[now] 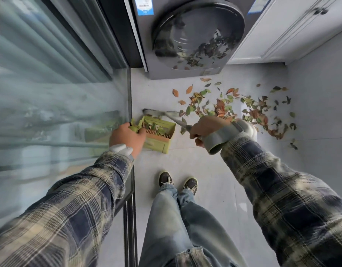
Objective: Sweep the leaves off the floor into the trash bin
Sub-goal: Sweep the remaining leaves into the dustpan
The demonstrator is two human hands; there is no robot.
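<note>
Sweeping leaves (224, 108) into dustpan (166, 140)
The left hand (125, 135) grips it, right hand (204, 128) grips broom (158, 113); short leftward strokes suit.

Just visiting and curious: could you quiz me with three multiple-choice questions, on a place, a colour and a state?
1. Where do most loose leaves lie?
A) on the floor before the washing machine
B) on the shoes
C) on a shelf

2. The dustpan is:
A) red
B) green
C) black

3. The dustpan is:
A) empty
B) holding leaves
C) upside down

Answers: 1 A: they cover the floor below the machine. 2 B: its body is pale green. 3 B: leaves lie inside it.
</note>
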